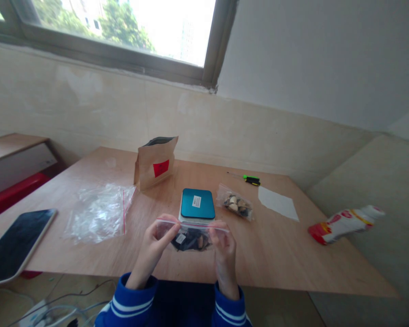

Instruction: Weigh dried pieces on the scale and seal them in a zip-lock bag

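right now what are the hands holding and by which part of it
Both hands hold a clear zip-top plastic bag by its top edge, along the red-lined seal: the left hand pinches one end and the right hand the other.

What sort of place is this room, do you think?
Probably a plain indoor workroom used for small packing jobs. The bare plywood table, the resealable plastic bag holding dark pieces, and the kraft paper pouch with a red label all suggest this.
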`<state>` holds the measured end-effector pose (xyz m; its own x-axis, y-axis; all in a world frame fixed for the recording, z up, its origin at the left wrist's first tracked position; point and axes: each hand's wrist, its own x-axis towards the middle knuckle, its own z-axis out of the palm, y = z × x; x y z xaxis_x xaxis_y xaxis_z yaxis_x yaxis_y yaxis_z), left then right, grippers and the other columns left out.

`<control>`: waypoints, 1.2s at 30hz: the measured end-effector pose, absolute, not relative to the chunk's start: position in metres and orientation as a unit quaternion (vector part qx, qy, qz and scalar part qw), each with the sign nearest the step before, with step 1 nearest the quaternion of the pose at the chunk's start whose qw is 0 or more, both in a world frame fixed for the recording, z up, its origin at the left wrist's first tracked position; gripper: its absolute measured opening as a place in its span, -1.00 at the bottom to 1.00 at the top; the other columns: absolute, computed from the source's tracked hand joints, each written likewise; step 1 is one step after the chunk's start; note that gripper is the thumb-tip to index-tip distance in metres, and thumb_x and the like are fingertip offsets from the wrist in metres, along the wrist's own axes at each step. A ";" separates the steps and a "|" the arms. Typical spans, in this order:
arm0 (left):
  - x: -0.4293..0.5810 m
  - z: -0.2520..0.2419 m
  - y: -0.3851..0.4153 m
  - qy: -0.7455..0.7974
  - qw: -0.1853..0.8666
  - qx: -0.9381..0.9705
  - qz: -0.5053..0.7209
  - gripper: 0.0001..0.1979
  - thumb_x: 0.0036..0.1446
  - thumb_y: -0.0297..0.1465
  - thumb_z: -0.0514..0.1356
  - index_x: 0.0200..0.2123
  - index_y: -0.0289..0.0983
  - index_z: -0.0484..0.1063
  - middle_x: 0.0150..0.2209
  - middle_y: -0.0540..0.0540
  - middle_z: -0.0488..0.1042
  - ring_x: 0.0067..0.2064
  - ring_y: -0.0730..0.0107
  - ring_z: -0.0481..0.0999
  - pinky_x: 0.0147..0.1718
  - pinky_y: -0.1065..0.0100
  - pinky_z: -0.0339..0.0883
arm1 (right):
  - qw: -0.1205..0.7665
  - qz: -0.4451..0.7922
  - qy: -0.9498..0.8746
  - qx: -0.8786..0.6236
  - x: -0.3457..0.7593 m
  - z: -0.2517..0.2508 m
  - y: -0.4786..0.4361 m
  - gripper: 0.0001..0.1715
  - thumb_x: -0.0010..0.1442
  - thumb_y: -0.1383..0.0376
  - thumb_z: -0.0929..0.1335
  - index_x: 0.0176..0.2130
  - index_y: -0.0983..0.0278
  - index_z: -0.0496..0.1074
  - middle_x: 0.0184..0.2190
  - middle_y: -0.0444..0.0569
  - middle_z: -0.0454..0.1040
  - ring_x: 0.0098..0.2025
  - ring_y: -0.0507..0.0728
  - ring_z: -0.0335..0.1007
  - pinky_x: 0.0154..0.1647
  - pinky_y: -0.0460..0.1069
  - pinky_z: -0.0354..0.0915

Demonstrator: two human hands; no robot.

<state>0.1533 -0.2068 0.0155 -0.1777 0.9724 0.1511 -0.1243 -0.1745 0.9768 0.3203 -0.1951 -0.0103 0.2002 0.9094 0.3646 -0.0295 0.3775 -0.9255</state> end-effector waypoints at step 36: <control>0.152 0.019 -0.208 0.460 0.382 0.545 0.588 -0.90 0.04 -0.37 0.30 -0.46 -0.27 0.53 -0.42 -0.03 0.48 -0.37 0.46 0.48 -0.41 0.46 0.33 | 0.616 0.385 -0.560 -0.399 0.313 0.001 -0.198 -0.86 0.14 0.26 0.40 -0.43 0.24 0.48 -0.44 -0.13 0.41 -0.32 0.03 0.40 -0.27 -0.07 0.33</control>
<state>0.1516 -0.2080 0.0187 -0.1136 0.9502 0.2901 0.0527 -0.2858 0.9568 0.3128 -0.1982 0.0011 0.0769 0.9213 0.3812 -0.0272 0.3841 -0.9229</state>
